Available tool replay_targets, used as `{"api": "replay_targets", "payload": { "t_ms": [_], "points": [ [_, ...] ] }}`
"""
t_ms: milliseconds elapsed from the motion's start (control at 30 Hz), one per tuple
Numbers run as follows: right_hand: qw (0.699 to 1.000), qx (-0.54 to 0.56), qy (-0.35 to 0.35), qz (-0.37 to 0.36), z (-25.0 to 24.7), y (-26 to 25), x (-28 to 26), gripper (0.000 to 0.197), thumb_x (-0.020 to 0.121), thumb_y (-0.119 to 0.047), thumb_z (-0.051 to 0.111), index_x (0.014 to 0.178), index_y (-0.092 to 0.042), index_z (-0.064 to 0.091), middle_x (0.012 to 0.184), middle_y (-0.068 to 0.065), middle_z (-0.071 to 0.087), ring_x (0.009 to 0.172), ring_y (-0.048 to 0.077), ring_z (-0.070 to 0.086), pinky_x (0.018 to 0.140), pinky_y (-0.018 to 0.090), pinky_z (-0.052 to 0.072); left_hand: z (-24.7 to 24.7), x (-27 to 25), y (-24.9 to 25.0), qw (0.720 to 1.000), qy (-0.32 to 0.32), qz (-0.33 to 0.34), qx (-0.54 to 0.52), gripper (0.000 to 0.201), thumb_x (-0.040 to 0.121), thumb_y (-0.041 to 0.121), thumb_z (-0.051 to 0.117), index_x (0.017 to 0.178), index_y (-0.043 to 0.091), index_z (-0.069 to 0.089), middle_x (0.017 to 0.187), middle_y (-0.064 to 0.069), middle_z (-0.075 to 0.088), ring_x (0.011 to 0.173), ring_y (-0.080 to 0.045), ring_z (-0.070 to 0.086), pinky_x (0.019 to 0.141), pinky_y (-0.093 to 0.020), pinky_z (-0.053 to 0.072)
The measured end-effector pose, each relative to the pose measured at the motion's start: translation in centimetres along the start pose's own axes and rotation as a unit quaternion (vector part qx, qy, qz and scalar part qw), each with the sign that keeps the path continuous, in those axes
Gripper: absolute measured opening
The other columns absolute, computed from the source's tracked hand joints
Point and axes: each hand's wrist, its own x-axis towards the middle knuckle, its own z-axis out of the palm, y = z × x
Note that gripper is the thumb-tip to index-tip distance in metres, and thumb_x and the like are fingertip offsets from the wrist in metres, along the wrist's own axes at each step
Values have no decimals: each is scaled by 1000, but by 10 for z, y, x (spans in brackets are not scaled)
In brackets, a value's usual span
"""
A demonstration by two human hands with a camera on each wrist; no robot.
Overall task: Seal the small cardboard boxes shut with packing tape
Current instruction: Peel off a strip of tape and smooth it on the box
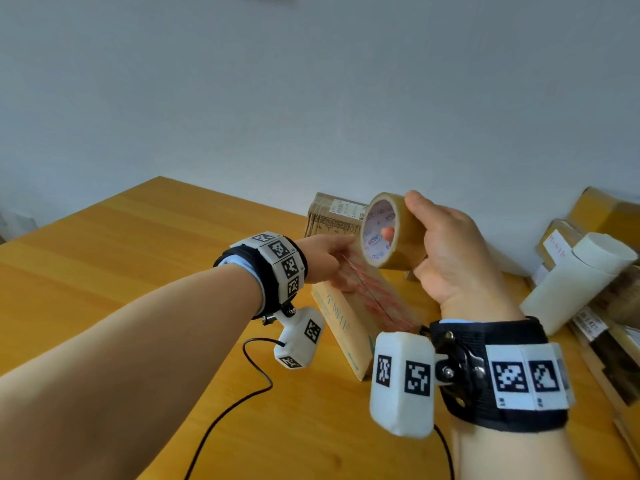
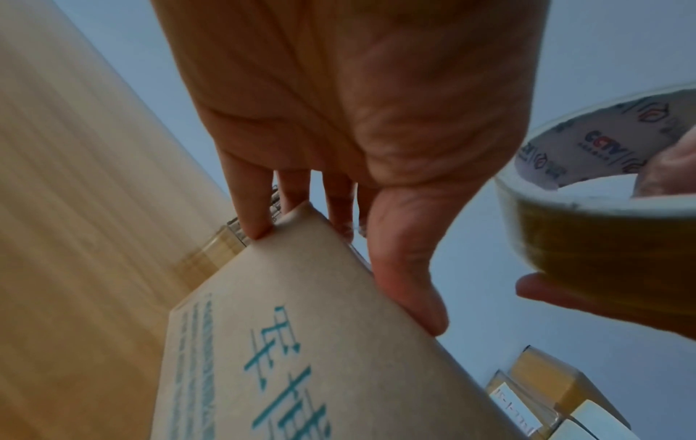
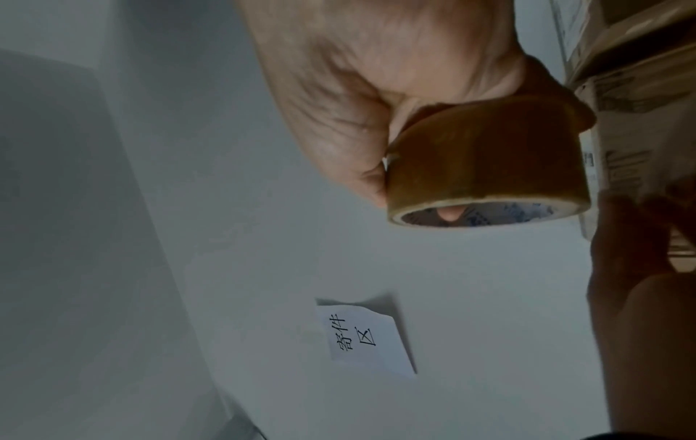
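both hands busy: right hand [image 1: 453,251] grips tape roll [image 1: 391,233], left hand [image 1: 325,258] holds box [image 1: 349,313].

— What's your desk [image 1: 131,258] like?
— Yellow wood. A flat cardboard box [image 1: 349,320] sits near the middle, a taped parcel [image 1: 334,216] behind it, more parcels [image 1: 588,271] piled at your right, and a black cable [image 1: 242,393] trails across the front.

plain grey-white wall [image 1: 311,81] behind wooden table [image 1: 121,254]; soft daylight.
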Motion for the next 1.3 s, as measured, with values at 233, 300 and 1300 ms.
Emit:
{"api": "replay_targets", "payload": {
  "t_ms": [233,300,1300],
  "points": [
    [1000,16,10,22,-9,11,-16,26,104,-31,59,102,-10,74,84,6,78,72,16,75,73,41,63,0,7,0,999,33,5,11,88,73,30,83,148,41,40,144,15,49,136,-16,43,114,-39,32],
    [1000,8,9,26,-11,16,-21,26,104,-30,59,104,-9,73,85,6,78,76,17,75,69,37,62,1,9,2,998,53,10,40,80,79,34,80,148,40,40,144,14,51,134,-15,45,113,-36,34],
    [988,-137,7,66,-27,42,-54,34,101,-48,59,92,-20,76,95,4,79,101,26,72,101,57,53,8,-6,-7,933,13,118,340,61,104,52,24,159,30,10,167,10,1,153,-18,-3,123,-42,-2]
  ]
}}
